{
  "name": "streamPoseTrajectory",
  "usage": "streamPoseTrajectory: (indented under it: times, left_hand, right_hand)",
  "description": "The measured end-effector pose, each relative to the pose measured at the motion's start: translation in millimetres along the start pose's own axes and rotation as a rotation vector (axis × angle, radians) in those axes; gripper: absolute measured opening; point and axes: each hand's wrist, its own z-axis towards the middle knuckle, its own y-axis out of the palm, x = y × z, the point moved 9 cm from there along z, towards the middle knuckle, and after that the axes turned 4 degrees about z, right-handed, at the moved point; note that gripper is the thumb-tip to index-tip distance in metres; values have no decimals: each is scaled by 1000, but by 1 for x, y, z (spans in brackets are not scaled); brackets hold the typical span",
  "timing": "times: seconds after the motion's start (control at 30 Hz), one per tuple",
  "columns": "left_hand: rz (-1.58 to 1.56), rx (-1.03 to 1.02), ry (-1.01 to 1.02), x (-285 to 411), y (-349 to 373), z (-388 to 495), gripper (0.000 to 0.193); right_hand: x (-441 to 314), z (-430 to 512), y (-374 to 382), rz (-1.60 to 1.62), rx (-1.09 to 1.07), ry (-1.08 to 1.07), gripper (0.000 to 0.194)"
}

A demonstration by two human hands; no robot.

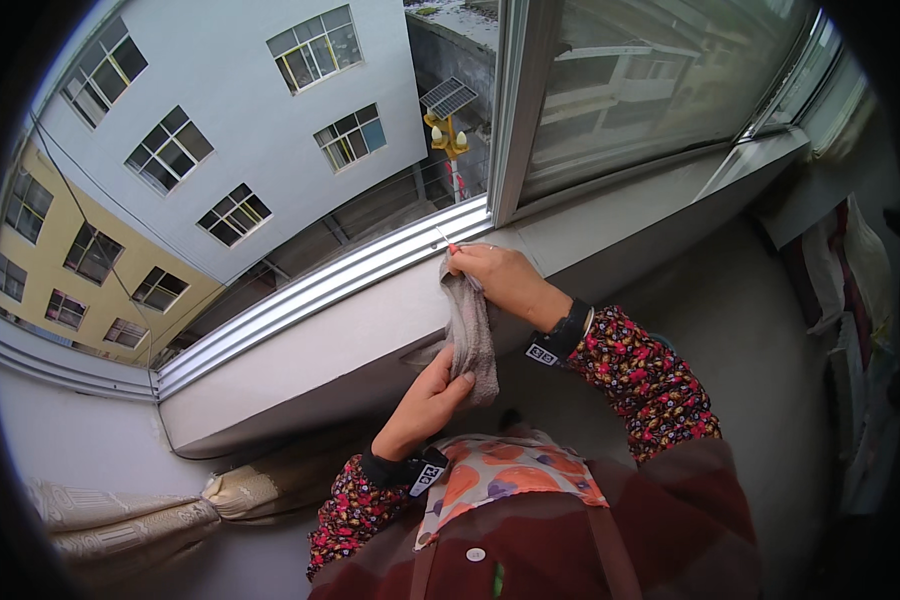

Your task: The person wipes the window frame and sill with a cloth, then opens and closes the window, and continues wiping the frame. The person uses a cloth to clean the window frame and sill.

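My right hand (511, 283) pinches a slim tool with a red end and a thin metal shaft (446, 239), probably a small screwdriver. Its tip points at the aluminium window track (322, 301); whether it touches is unclear. Most of the handle is hidden by my fingers and a grey terry cloth (466, 319), whose upper end is bunched in the same hand. Lower down, my left hand (424, 396) grips the hanging part of that cloth between thumb and fingers. Both hands are over the inner edge of the pale window sill (360, 341).
A sliding window sash (630, 97) stands at the right of the opening. Beyond the track is a drop to buildings outside. A tied curtain (244, 495) hangs at lower left. Fabric items (840, 277) are piled at far right.
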Motion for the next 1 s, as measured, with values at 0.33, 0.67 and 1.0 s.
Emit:
streamPoseTrajectory:
  times: [0.33,0.67,1.0]
  left_hand:
    - [88,-141,21,-10,131,129,33]
    - [-187,-156,197,35,75,46,44]
    - [674,242,560,74,-33,-31,69]
  right_hand:
    - [118,-137,-177,-297,542,301,21]
    - [103,-177,-148,254,673,414,7]
    - [92,-282,-77,554,767,875,8]
